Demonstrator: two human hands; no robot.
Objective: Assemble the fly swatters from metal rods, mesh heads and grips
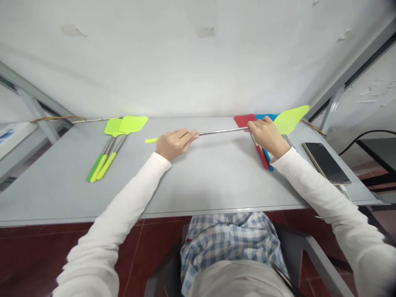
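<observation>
Both my hands hold one yellow-green fly swatter [291, 119] level above the table, its thin metal rod stretched between them. My left hand [176, 143] is closed around the handle end, whose yellow tip sticks out to the left. Near the mesh head, my right hand [266, 135] is closed on the rod. Under and behind that hand lie a red fly swatter [245, 120] and a blue fly swatter [268, 116], partly hidden by it. Several more fly swatters [133, 123] with yellow-green heads and green or yellow handles lie together at the left.
A smartphone [326, 163] lies on the right of the grey table [210, 177], with a white cable beside it. Metal frame posts [332, 108] rise at both sides, and a white wall [192, 74] stands behind. A white box [15, 138] sits at the far left.
</observation>
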